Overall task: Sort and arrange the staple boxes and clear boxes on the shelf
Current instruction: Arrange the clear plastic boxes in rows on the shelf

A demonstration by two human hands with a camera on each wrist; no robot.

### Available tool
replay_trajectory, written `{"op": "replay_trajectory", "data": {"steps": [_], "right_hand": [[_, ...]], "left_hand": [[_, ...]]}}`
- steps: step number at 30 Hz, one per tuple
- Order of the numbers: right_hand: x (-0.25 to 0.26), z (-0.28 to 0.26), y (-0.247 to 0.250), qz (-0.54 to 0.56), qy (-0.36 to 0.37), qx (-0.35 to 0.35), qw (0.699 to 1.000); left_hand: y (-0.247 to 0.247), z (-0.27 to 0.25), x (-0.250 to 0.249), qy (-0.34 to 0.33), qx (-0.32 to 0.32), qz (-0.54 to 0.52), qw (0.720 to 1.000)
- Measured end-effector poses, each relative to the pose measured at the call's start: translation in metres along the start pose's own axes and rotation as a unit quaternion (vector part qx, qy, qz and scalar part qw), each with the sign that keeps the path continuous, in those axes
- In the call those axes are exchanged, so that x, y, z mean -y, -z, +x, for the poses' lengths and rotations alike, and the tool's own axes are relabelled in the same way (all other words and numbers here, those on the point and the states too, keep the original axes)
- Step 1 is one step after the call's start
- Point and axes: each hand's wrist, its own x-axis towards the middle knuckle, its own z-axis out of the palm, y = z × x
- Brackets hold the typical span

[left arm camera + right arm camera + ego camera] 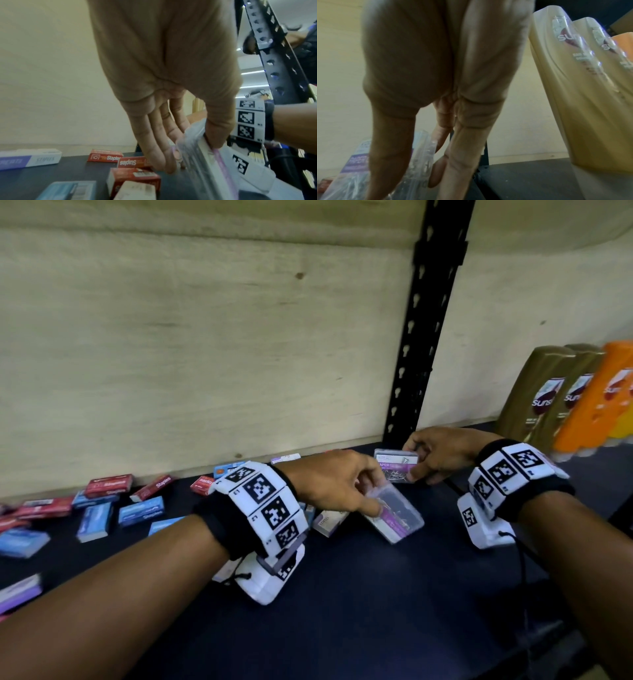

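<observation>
on the dark shelf (376, 594), each hand's fingers pinch a clear box: left (394, 513), right (397, 465).

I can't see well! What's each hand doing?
Left hand: fingers pinch a clear box.
Right hand: fingers hold another clear box.

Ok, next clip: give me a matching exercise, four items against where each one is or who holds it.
Items:
1. clear box with the white and purple label
2. tilted clear box
3. red staple boxes
4. shampoo bottles

Places:
A. standing at the right end of the shelf
B. gripped by the left hand
C. lying along the back, left of the hands
D. pinched by the right hand

Pairs: 1-D, 2-B, 3-C, 4-A
</observation>
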Motion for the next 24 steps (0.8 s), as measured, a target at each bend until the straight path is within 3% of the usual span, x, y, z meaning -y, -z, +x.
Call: {"op": "replay_trajectory", "data": {"steps": [9,17,24], "right_hand": [[-0.002,-0.003,-0.002,0.011,0.014,-0.004,1.0],[0.0,-0.007,-0.003,0.008,0.015,-0.006,1.0],[-0.001,-0.006,-0.003,0.01,0.019,-0.014,1.0]], "left_hand": [[-0.002,0.0,-0.006,-0.048,-0.055,-0.024,0.997],[-0.01,-0.003,0.001,-0.067,0.03,0.055,0.996],[-0.012,-0.006,0.001,-0.062,0.034,0.043,0.997]]}}
